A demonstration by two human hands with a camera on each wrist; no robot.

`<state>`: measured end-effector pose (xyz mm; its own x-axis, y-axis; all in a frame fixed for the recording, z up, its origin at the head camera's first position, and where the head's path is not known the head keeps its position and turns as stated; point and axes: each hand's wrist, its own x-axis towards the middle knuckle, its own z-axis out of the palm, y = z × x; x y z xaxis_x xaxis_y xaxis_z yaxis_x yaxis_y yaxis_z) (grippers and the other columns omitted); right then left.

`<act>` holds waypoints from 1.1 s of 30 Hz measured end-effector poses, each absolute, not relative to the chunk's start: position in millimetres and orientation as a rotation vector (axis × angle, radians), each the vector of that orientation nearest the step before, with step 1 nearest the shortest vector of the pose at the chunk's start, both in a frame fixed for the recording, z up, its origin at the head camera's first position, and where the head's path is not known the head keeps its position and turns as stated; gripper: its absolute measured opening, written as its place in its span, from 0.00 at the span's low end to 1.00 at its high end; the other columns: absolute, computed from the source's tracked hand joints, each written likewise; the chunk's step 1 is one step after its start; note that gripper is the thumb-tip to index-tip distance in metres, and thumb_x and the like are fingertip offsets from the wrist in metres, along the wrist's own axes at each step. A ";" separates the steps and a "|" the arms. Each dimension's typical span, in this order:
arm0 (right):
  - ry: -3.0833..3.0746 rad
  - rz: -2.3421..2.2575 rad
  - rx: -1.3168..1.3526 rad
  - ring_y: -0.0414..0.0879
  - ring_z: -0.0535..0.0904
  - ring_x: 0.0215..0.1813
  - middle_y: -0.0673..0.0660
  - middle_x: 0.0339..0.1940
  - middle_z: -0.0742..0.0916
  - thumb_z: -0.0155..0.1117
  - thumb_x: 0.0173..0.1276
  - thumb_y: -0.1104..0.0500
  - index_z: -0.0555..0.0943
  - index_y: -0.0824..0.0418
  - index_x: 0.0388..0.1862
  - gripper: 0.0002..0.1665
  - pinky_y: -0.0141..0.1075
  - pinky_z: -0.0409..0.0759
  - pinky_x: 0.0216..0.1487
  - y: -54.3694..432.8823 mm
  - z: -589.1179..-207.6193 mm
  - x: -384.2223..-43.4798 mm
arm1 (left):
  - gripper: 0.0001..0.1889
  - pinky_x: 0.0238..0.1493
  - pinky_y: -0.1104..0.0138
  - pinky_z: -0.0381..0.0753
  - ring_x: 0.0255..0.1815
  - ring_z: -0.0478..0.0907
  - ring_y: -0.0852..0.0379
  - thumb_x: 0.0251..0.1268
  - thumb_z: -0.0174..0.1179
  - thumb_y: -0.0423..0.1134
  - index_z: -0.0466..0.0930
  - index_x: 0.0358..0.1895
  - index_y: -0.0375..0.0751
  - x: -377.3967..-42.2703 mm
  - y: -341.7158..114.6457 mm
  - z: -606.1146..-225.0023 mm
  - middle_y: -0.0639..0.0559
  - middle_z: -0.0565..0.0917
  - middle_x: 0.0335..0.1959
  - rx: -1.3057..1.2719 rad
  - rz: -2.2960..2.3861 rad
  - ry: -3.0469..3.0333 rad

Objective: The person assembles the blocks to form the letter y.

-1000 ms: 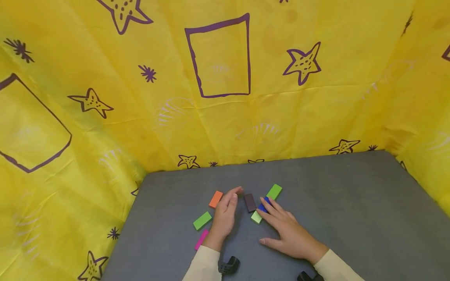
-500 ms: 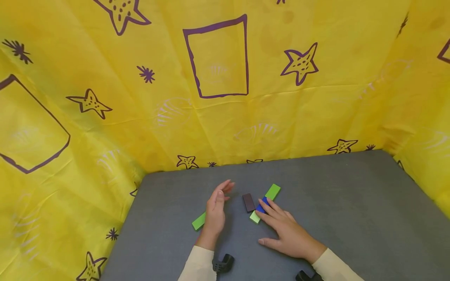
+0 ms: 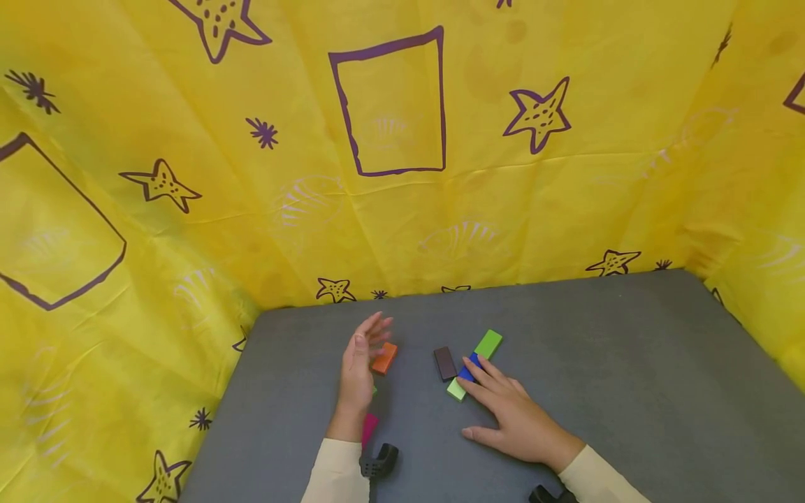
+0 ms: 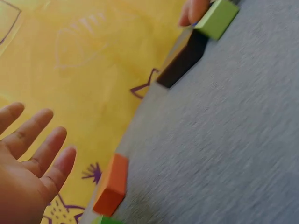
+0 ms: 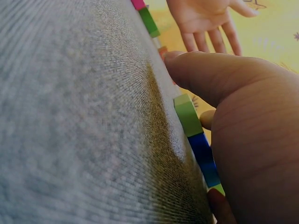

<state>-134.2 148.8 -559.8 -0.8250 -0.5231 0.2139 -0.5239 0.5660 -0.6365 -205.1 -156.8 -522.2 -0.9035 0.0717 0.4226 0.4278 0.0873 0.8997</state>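
Observation:
My right hand [image 3: 516, 416] rests its outstretched fingers on a blue block [image 3: 468, 367], thumb held apart. That block sits in a slanting row between a green block [image 3: 488, 343] and a light green block [image 3: 455, 389]. A dark brown block [image 3: 444, 363] lies just left of the row. Further left, my left hand [image 3: 358, 374] is raised over the table, fingers spread and holding nothing, as the left wrist view confirms. Near it lie an orange block [image 3: 385, 358], a magenta block [image 3: 370, 427] and a second green block [image 5: 149, 22], mostly hidden by the hand in the head view.
A grey table [image 3: 597, 349] carries all the blocks. Yellow cloth [image 3: 402, 230] printed with purple starfish hangs behind it and at both sides. A black strap mount [image 3: 380, 461] sits at the left wrist.
My left hand has moved left across the blocks there, uncovering the orange and magenta ones and covering most of the green one. The right hand and its row have stayed put.

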 end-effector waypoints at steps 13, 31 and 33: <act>-2.783 1.127 0.929 0.60 0.46 0.89 0.57 0.90 0.61 0.73 0.75 0.36 0.71 0.56 0.85 0.48 0.72 0.62 0.72 149.8 -562.9 -135.4 | 0.25 0.62 0.39 0.76 0.68 0.77 0.33 0.95 0.34 0.42 0.73 0.79 0.39 -208.4 -190.0 -521.3 0.40 0.82 0.71 -0.360 -1.828 -2.198; -2.771 1.127 0.940 0.61 0.47 0.89 0.58 0.90 0.61 0.75 0.75 0.38 0.71 0.56 0.85 0.48 0.72 0.62 0.71 149.5 -562.2 -135.6 | 0.27 0.74 0.46 0.70 0.74 0.75 0.43 0.87 0.58 0.40 0.70 0.82 0.39 -216.2 -199.1 -551.2 0.45 0.81 0.72 -0.242 -1.883 -2.407; -2.770 1.125 0.941 0.61 0.47 0.89 0.58 0.90 0.61 0.74 0.75 0.38 0.71 0.57 0.85 0.48 0.72 0.63 0.71 149.6 -562.2 -135.8 | 0.30 0.74 0.44 0.69 0.73 0.75 0.45 0.81 0.65 0.35 0.70 0.82 0.41 -217.2 -198.5 -552.7 0.47 0.81 0.72 -0.250 -1.855 -2.449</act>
